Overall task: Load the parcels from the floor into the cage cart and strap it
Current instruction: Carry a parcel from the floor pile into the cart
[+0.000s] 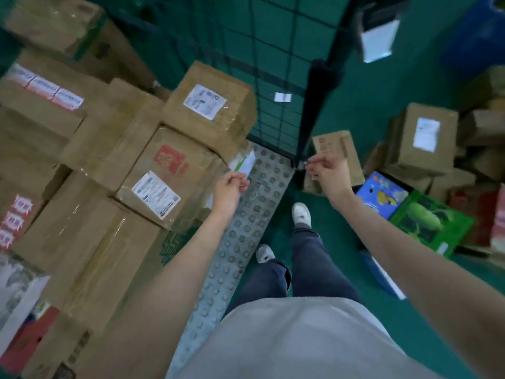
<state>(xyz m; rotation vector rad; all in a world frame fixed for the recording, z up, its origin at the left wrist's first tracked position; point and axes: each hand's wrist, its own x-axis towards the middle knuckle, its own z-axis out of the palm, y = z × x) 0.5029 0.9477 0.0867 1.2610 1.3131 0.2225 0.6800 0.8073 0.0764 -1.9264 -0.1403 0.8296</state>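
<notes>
The cage cart (pixel 262 187) has a studded grey metal floor and a dark wire mesh wall (pixel 273 64) at the back. Several brown cardboard parcels (pixel 164 170) with white labels are stacked inside it on the left. My right hand (pixel 326 173) pinches a small metal hook on a dark strap (pixel 314 105) that runs up the cart's right corner post. My left hand (pixel 231 187) hovers over the cart floor with its fingers curled; whether it holds anything is unclear. More parcels (pixel 423 135) lie on the green floor to the right.
A blue printed box (pixel 381 196) and a green fruit box (pixel 429 222) sit on the floor at right, among brown cartons. My legs and white shoes (pixel 300 213) stand on the green floor beside the cart's edge. A blue bin (pixel 478 36) is at top right.
</notes>
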